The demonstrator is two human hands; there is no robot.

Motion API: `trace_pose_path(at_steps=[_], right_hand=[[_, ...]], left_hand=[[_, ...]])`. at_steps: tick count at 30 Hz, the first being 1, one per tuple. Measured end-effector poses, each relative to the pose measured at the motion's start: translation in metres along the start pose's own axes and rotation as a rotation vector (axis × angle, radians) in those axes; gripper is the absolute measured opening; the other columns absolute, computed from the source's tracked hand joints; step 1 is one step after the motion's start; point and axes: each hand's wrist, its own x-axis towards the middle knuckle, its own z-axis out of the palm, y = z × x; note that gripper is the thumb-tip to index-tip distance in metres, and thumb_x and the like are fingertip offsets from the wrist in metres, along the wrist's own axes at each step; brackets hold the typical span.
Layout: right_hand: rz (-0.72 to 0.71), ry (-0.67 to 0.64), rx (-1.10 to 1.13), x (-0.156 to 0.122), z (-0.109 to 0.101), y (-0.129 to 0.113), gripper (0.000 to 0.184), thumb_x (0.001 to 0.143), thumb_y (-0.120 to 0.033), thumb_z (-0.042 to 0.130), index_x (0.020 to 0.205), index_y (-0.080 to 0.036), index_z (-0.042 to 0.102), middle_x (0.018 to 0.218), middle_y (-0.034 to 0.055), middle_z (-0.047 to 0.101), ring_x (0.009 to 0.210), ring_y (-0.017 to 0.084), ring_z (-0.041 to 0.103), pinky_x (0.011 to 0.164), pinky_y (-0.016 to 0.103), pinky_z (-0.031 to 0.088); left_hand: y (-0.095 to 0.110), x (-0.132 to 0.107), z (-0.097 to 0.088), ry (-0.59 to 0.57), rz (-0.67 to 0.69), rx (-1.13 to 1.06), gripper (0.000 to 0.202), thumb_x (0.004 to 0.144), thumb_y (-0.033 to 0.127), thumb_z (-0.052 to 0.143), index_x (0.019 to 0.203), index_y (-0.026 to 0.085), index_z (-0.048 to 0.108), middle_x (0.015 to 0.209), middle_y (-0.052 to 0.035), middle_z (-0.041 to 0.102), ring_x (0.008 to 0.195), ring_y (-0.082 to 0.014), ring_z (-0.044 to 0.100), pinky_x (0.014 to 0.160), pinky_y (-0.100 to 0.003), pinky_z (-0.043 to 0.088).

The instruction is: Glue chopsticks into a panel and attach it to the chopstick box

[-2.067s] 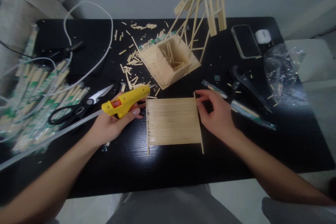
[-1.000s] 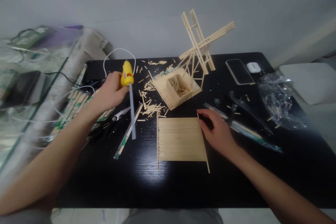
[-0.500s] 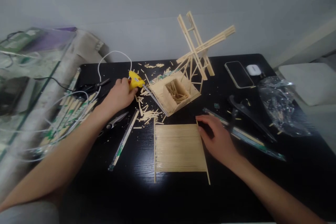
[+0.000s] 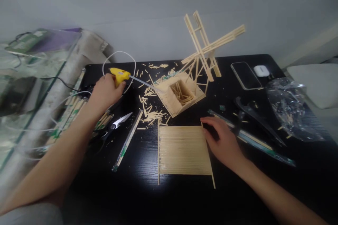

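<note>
The left hand [image 4: 107, 89] has its fingers wrapped around the handle of a yellow glue gun [image 4: 120, 75], presumably to control the tool; its nozzle points left and a clear glue stick [image 4: 141, 81] trails from the back, well apart from the panel of thin sticks [image 4: 183, 151], which lies flat on the black counter [image 4: 126, 197] in front of the person. The fingers of the right hand [image 4: 223, 140], index and thumb, sit at the far end of the right edge stick [image 4: 208, 158], probably to steady it; whether they pinch or merely touch, I cannot tell. Lying flat likely keeps the panel's rows level. Behind it stands a stick-built structure with a box [image 4: 174, 99] and crossed vanes [image 4: 224, 39], the box serving as a holder for loose sticks. Offcuts [image 4: 153, 116] litter the counter beside it, near scissors [image 4: 118, 123] and a wrapped packet [image 4: 128, 140]. To the right lie a phone [image 4: 246, 75] and a crumpled plastic bag [image 4: 289, 109]; a plain grey wall [image 4: 148, 24] closes the room behind
</note>
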Motion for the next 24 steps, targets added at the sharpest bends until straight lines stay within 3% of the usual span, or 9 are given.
trace_pose_path(at_steps=[7,10,16,24], right_hand=[[-0.01,0.009,-0.015,0.0,0.001,0.002,0.023,0.105,-0.02,0.06,0.126,-0.028,0.065,0.125,0.0091,0.077,0.122,0.03,0.072,0.105,0.055,0.062],[-0.017,0.006,-0.012,-0.001,0.002,0.003,0.023,0.105,-0.02,0.06,0.126,-0.028,0.065,0.125,0.009,0.077,0.122,0.029,0.072,0.105,0.054,0.062],[-0.02,0.009,-0.009,-0.001,0.003,0.004,0.023,0.106,-0.022,0.06,0.128,-0.027,0.065,0.126,0.0097,0.077,0.123,0.03,0.071,0.106,0.056,0.061],[0.012,-0.008,0.007,-0.001,0.002,0.003,0.024,0.105,-0.022,0.059,0.127,-0.028,0.065,0.128,0.01,0.077,0.125,0.031,0.071,0.106,0.058,0.06]], left_hand=[[0.012,-0.002,0.016,-0.019,0.068,0.068,0.052,0.102,0.05,0.057,0.132,0.008,0.061,0.126,-0.0267,0.071,0.116,-0.0422,0.07,0.104,-0.055,0.054],[0.012,0.001,0.02,-0.017,0.199,0.032,0.047,0.102,0.048,0.055,0.133,0.014,0.064,0.124,-0.0228,0.072,0.118,-0.0408,0.069,0.105,-0.054,0.053],[0.003,0.017,0.023,-0.143,0.483,-0.008,0.049,0.097,0.039,0.058,0.141,0.019,0.063,0.137,-0.0169,0.065,0.123,-0.0345,0.067,0.114,-0.049,0.051],[-0.016,0.027,0.021,-0.23,0.428,0.047,0.05,0.093,0.039,0.061,0.14,0.022,0.067,0.131,-0.0164,0.064,0.118,-0.0354,0.067,0.113,-0.049,0.05]])
